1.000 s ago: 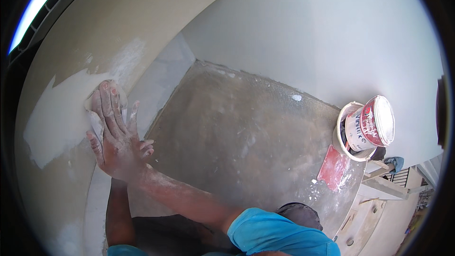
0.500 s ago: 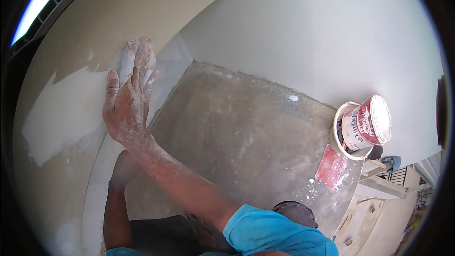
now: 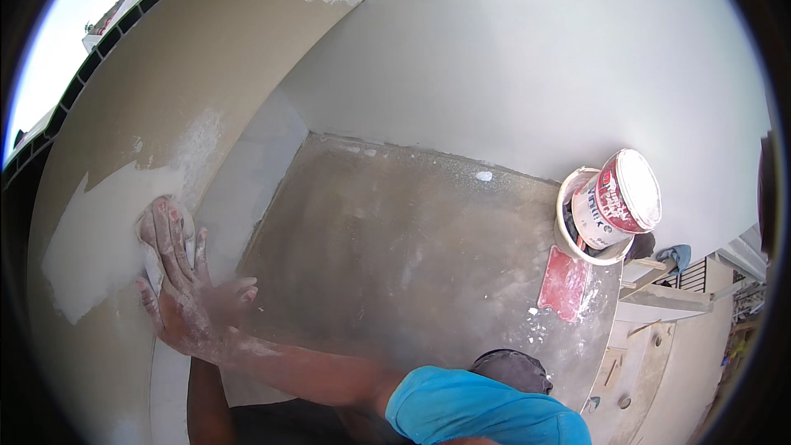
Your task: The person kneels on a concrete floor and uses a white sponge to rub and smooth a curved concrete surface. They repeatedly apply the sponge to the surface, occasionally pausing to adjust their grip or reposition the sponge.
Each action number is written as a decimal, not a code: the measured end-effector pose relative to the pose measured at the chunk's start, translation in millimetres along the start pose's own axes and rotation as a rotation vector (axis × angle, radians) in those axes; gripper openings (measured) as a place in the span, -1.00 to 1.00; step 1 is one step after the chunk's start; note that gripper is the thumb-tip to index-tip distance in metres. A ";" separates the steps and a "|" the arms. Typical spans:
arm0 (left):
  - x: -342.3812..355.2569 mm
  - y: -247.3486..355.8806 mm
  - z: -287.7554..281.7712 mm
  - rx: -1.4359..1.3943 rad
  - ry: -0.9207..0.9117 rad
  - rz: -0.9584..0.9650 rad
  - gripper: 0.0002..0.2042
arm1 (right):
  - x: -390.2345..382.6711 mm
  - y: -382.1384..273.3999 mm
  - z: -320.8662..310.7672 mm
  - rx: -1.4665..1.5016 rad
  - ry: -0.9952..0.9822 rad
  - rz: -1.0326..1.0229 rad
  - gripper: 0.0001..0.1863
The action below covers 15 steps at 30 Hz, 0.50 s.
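My right hand, coated in white dust, lies with its fingers nearly straight against the beige wall on the left. Beneath the fingers it presses a pale, dusty piece of sandpaper, mostly hidden by the hand. This rests on the lower right part of a white filler patch with jagged edges. My left hand is close behind the right wrist; a few blurred fingertips show and the rest is covered, so its grip cannot be made out.
On the grey concrete floor at right, a red-and-white paint tub sits tilted in a cream bucket. A red flat plate lies beside it among white crumbs. A dark rounded object is near my sleeve.
My right hand has slid down and left along the wall with the sandpaper, onto the white patch. Fingertips of my left hand now show beside the right wrist. The view has shifted slightly.
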<state>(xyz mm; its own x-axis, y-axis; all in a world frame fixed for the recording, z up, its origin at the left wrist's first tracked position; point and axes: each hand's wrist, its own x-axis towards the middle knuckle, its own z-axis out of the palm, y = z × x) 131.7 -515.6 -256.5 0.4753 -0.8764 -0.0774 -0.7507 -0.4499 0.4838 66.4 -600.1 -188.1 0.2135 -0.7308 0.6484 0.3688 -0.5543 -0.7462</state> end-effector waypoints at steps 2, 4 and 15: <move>12.4 18.4 2.6 0.040 0.000 -0.025 -0.69 | -36.2 -5.2 11.1 -0.035 -0.073 -0.113 -0.35; 1.6 10.2 -8.5 0.020 0.055 -0.012 -0.70 | -38.8 -13.4 15.6 0.002 -0.157 -0.166 -0.35; 10.1 33.9 -6.6 0.035 -0.042 -0.023 -0.72 | -80.2 -23.3 27.0 -0.046 -0.057 -0.289 -0.24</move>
<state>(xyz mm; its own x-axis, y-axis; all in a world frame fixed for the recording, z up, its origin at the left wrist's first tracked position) 114.1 -538.6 -235.2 0.4732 -0.8721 -0.1248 -0.7558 -0.4746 0.4511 65.1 -517.8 -218.6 0.1570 -0.5174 0.8412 0.3804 -0.7544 -0.5350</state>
